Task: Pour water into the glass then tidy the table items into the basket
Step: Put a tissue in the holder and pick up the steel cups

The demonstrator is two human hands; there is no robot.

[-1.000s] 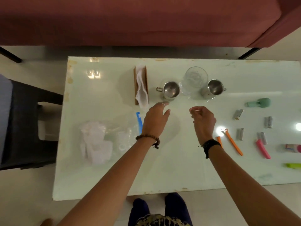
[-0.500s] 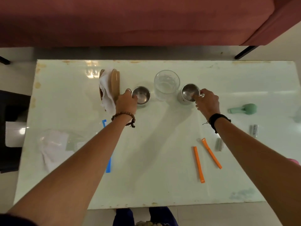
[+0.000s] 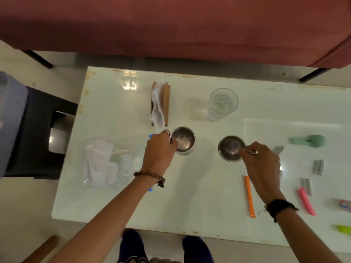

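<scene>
A clear glass (image 3: pixel 222 103) stands near the back of the white table (image 3: pixel 199 196); some water seems to be in it. My left hand (image 3: pixel 159 152) grips the handle of a small steel cup (image 3: pixel 183 141), held in front of the glass to its left. My right hand (image 3: pixel 260 164) grips the handle of a second steel cup (image 3: pixel 230 148), in front of the glass to its right. Both cups are upright, with the insides showing. No basket is in view.
A wooden napkin holder (image 3: pixel 161 103) with white tissue stands at the back left. A clear bag (image 3: pixel 110 162) lies left. An orange stick (image 3: pixel 249 196), a pink clip (image 3: pixel 306 201), a green object (image 3: pixel 309 140) and small batteries (image 3: pixel 319 167) lie right. A red sofa (image 3: pixel 171 25) runs behind.
Both hands reached the steel cups, took them by the handles and drew them toward me, away from the glass. The camera view also shifted.
</scene>
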